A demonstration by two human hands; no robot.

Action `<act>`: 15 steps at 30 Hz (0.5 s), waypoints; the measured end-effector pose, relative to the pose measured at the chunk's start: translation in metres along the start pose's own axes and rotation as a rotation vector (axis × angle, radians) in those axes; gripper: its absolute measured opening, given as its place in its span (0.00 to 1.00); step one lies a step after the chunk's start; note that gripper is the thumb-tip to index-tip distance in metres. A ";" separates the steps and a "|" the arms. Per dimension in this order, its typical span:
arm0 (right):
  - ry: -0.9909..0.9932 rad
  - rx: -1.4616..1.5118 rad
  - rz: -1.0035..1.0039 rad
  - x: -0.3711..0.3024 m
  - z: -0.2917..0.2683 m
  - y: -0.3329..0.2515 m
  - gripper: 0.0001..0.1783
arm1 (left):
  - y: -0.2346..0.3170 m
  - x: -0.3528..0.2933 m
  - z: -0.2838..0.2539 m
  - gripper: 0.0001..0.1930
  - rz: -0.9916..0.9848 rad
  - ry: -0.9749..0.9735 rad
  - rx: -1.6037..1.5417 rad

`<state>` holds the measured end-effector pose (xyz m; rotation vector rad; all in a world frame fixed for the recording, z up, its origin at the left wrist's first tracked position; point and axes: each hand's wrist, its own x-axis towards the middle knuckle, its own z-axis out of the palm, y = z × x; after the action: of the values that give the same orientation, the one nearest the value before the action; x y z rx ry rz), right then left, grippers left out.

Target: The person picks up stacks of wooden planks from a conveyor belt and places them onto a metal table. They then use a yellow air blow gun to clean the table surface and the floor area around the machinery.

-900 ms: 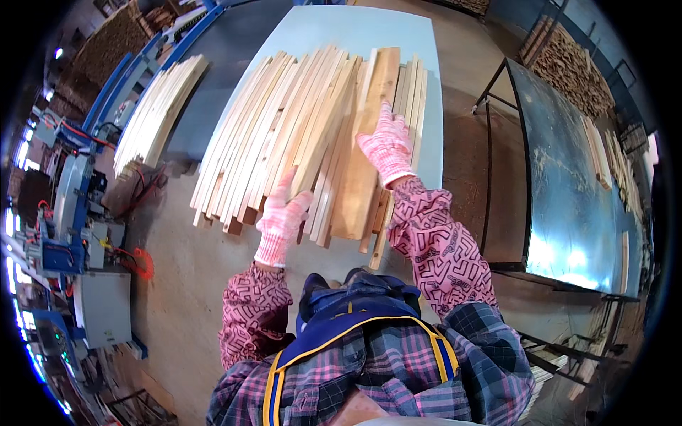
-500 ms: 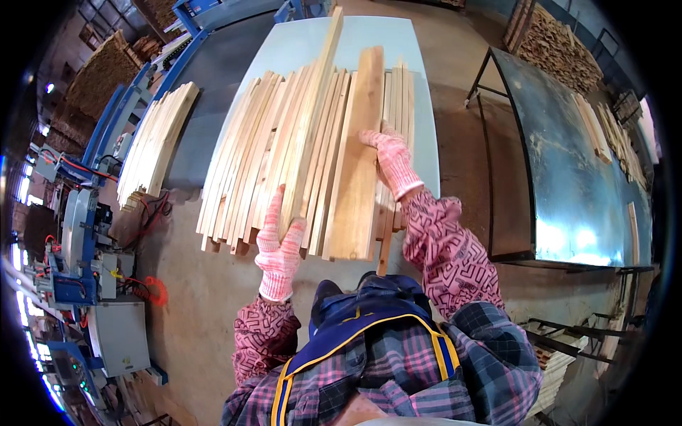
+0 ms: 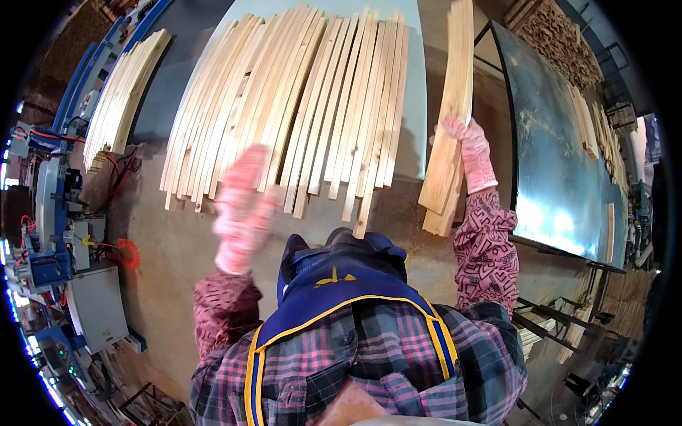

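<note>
My right hand (image 3: 469, 145), in a white-and-red knit glove, grips wooden boards (image 3: 452, 78) and holds them off the right side of the table. Two board ends show at the near end, one overlapping the other. My left hand (image 3: 245, 206), gloved alike, is blurred by motion; its fingers are stretched and the thumb is apart, with nothing in it. It hovers by the near ends of a row of narrow wooden strips (image 3: 234, 113). These lie side by side on the pale tabletop (image 3: 415, 85), with uneven near ends overhanging its edge.
To the left, another stack of strips (image 3: 128, 103) lies on a dark surface beside blue machinery (image 3: 64, 206). On the right stands a metal-topped table (image 3: 554, 156) with a few wood pieces along its far side. Stacked timber (image 3: 558, 46) rises behind it.
My right hand has carried the boards off the strips to the right, past the table's edge. My left hand has let go of the long piece it held and moved left.
</note>
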<state>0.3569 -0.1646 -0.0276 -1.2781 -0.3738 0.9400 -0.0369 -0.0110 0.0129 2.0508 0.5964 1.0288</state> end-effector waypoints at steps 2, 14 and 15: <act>0.071 -0.178 0.042 -0.002 -0.018 0.015 0.19 | -0.013 -0.003 -0.034 0.25 -0.384 0.307 -0.103; 0.110 -1.410 -0.178 0.041 0.015 0.106 0.22 | -0.103 0.012 -0.166 0.71 -0.952 -0.363 0.792; 0.011 -1.115 -0.189 0.051 0.006 0.116 0.23 | -0.106 0.015 -0.175 0.71 -0.966 -0.423 0.745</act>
<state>0.3382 -0.1221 -0.1459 -2.1895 -1.0804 0.5319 -0.1792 0.1367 0.0051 2.0302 1.6680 -0.2367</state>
